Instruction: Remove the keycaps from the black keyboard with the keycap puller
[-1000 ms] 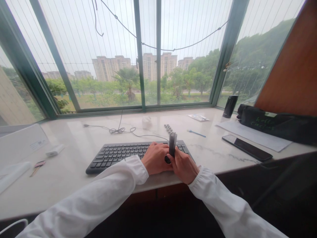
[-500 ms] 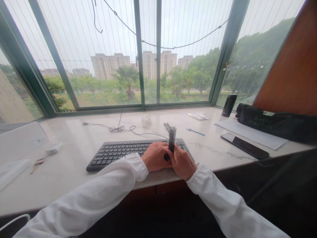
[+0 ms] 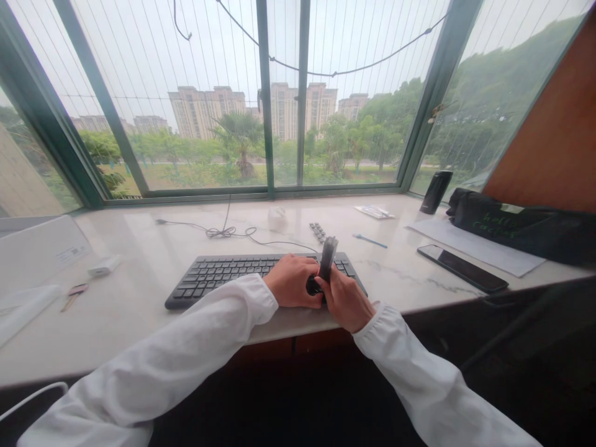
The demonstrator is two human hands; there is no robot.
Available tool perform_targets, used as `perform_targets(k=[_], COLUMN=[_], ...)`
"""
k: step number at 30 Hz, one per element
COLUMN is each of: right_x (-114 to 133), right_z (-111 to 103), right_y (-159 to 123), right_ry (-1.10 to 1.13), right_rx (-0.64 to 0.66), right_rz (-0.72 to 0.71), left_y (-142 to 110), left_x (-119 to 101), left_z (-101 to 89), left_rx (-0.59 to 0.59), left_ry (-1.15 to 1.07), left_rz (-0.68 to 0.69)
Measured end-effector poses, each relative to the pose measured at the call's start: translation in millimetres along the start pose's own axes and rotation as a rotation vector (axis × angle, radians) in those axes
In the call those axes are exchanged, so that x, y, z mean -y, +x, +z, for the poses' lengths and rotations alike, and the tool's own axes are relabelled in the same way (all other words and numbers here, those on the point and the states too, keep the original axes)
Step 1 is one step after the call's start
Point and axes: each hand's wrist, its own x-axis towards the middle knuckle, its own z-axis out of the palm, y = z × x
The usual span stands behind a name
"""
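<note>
A dark tool (image 3: 328,251) with a paler top end stands up between my hands, over the right part of the black keyboard (image 3: 218,279). I cannot make out its kind. My right hand (image 3: 347,301) is closed around its lower part, thumb pressed against it. Curled in from the other side, my left hand (image 3: 293,282) is closed at a rounded black part at the tool's base. Several loose keycaps (image 3: 317,232) lie in a small group just behind the keyboard, whose right end is partly hidden by my hands.
Behind the keyboard runs a coiled cable (image 3: 221,232). To the right lie a blue stick (image 3: 370,241), a phone (image 3: 460,268), white paper (image 3: 475,248), a black pouch (image 3: 512,223) and a black cylinder (image 3: 436,192). A key (image 3: 74,295), white adapter (image 3: 103,267) and box (image 3: 41,248) are left.
The dark tool now leans more to the right. My left fingers have shifted slightly at its base, and both hands keep their hold. The whole view has moved a little.
</note>
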Motion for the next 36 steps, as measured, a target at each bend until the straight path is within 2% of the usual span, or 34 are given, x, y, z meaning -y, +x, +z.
perform_targets(k=[10, 25, 29, 31, 36], right_x=[-3, -5, -5, -4, 2], right_z=[5, 4, 3, 3, 8], right_y=[-3, -3, 2, 6, 13], right_ry=[-0.063, -0.021, 0.024, 0.016, -0.11], right_rx=[-0.063, -0.049, -0.22, -0.258, -0.144], right_rz=[-0.008, 0.016, 0.068, 0.109, 0.147], left_y=[0, 0, 0, 0, 2], left_x=[0, 2, 5, 6, 7], left_z=[0.9, 6.1, 10.2, 11.7, 12.7], left_rx=[-0.009, -0.015, -0.03, -0.019, -0.018], left_ry=[-0.041, -0.054, -0.043, -0.037, 0.018], left_rz=[0.027, 0.032, 0.047, 0.057, 0.062])
